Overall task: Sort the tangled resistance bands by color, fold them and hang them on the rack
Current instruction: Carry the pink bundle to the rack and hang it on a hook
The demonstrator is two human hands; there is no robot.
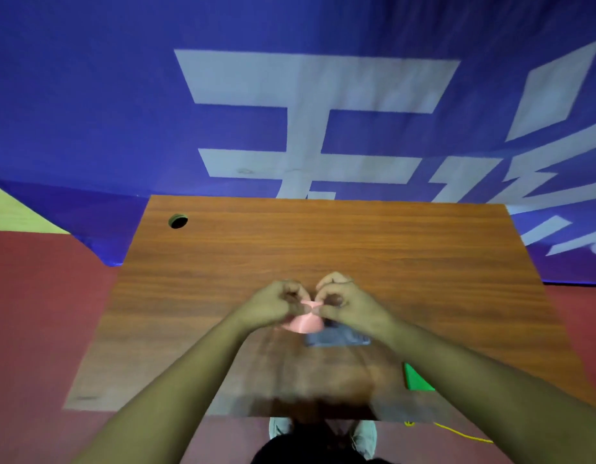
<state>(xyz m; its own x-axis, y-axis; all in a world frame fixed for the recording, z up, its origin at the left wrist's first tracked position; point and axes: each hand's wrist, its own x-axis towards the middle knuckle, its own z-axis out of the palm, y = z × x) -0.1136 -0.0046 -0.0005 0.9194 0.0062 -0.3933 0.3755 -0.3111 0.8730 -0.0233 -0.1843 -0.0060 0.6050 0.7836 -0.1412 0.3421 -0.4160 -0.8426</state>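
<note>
- Blue banner with white characters fills the background beyond the hands.
- Wooden table lies under both hands.
- Left hand and right hand, nearly touching, each pinch the pink band between them, fingers curled.
- Grey band lies flat on the table just below the right wrist.
- Green band peeks out from under the right forearm.
</note>
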